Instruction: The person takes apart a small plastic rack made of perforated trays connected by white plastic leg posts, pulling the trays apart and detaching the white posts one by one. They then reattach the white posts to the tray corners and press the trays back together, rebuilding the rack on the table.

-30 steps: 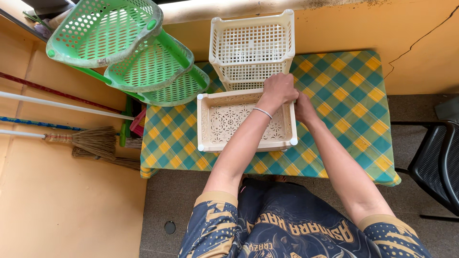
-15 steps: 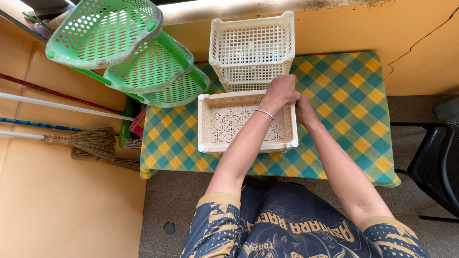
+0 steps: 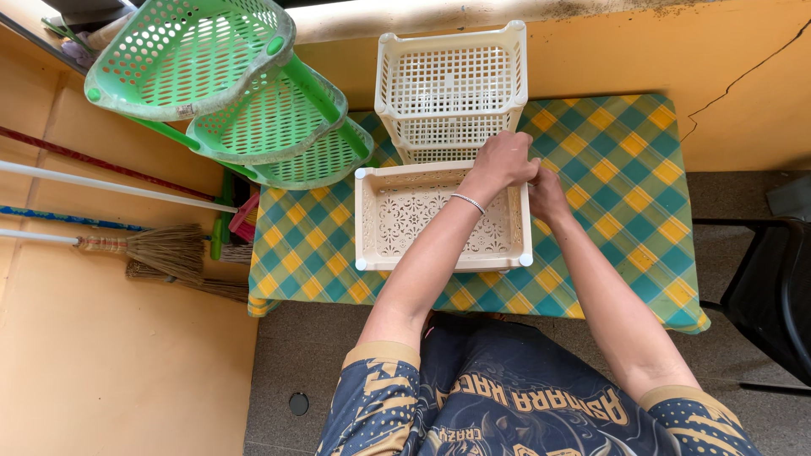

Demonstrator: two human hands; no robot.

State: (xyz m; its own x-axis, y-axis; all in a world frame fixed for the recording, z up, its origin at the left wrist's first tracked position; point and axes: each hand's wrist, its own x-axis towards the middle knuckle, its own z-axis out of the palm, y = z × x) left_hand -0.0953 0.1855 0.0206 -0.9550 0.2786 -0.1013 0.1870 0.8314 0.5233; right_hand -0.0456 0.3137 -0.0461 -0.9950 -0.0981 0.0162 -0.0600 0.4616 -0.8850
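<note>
Cream tray (image 3: 439, 221): plastic, rectangular, lattice floor, white corner caps; open side up, long axis left to right across the checked bench (image 3: 625, 169).
Place: just in front of the stacked cream baskets (image 3: 449, 84), green rack (image 3: 245, 110) to the left.
Left hand (image 3: 503, 160): arm reaching over the tray, fingers clenched on its far right corner.
Right hand (image 3: 547, 196): beside that corner, fingers hidden; grip cannot be told.

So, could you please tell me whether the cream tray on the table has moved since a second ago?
No. The cream tray sits at the same spot on the checked tablecloth, in front of the stacked white baskets.
</note>
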